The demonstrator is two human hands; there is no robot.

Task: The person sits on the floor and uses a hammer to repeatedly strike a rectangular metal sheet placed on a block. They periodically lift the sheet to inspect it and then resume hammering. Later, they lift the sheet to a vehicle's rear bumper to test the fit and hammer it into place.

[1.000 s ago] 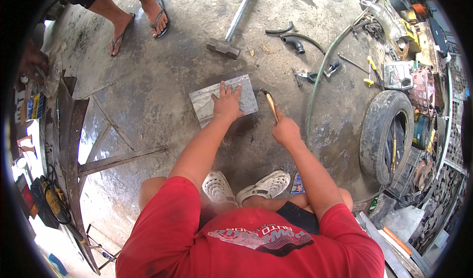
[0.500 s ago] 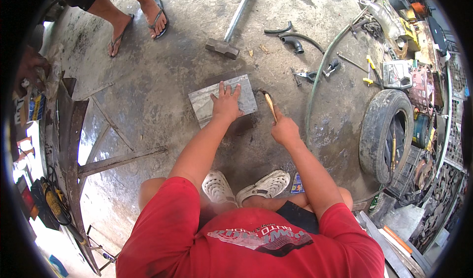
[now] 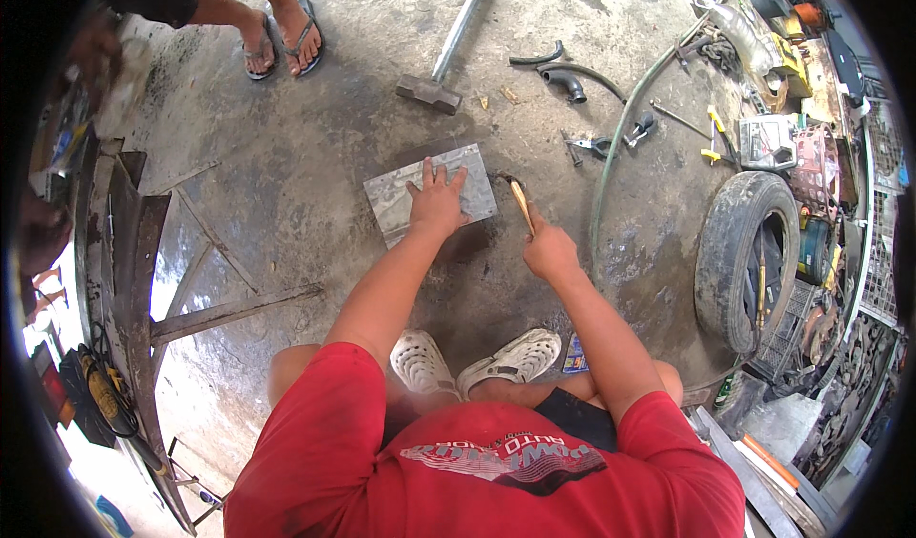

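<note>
My left hand (image 3: pixel 437 201) presses on a grey rectangular metal plate (image 3: pixel 386 195) on the concrete floor, fingers spread across its top. My right hand (image 3: pixel 548 244), just to the right of the plate, grips the light wooden handle of a tool (image 3: pixel 520 203). The tool's dark head lies near the plate's right edge and is too dark to make out clearly. Beyond the plate lies a sledgehammer (image 3: pixel 428 93) with a long metal handle.
A person's feet in sandals (image 3: pixel 303 44) stand at top left. A rusty metal frame (image 3: pixel 129 252) is at left. Black hoses (image 3: pixel 563 85), pliers (image 3: pixel 601 145) and a long green hose (image 3: pixel 601 204) lie right of me, beside a tire (image 3: pixel 725 261) and heaped tools and crates (image 3: pixel 816 180).
The other person's rear foot has shifted right and up, next to the front one, and the blurred shapes at the left edge have moved. My hands have barely moved.
</note>
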